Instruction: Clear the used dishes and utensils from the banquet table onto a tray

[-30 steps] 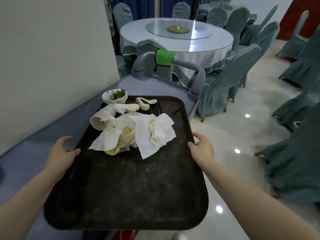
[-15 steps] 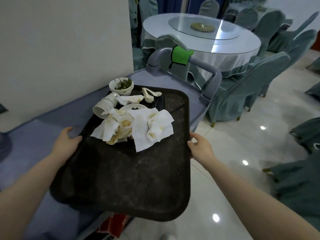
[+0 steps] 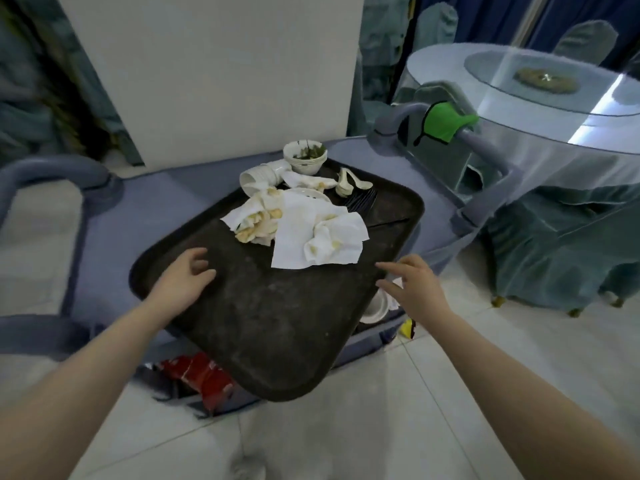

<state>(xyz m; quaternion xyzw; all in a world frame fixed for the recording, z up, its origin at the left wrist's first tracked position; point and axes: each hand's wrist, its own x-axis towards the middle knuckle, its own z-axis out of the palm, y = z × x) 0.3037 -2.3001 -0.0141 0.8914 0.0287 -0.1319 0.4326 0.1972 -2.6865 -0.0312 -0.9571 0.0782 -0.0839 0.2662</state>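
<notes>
While my two forearms reach out over the pale tiled floor [image 3: 398,410], neither hand grasps anything. My left hand [image 3: 181,284] lies over the near left part of the tray [image 3: 277,323], fingers loosely bent, with nothing between them; whether the palm actually touches the surface I cannot tell. My right hand [image 3: 414,287] is spread with relaxed fingers just off the tray's right rim, free of it.

That tray is dark and worn, and it sits skewed on the top deck of a grey-blue service cart [image 3: 138,223], its near corner jutting out past the cart's edge over the floor. Under that overhang, on a lower shelf, I see a red package [image 3: 197,372] and part of a white dish [image 3: 375,308].

All the load is at the tray's far end. Nearest me are crumpled, stained paper napkins [image 3: 311,237], lying partly over a white plate [image 3: 308,194]. Just right of them are dark forks [image 3: 362,202] and white ceramic spoons [image 3: 349,183]. Beyond the napkins a stack of white cups [image 3: 259,174] lies on its side, and at the far corner stands a stack of small bowls [image 3: 304,157], the top one holding green scraps.

Farther off, a green cloth [image 3: 445,124] hangs over the cart's handle [image 3: 485,147]. Behind that stands a round banquet table [image 3: 519,109] with a glass turntable [image 3: 554,81], covered chairs [image 3: 554,244] around it.
</notes>
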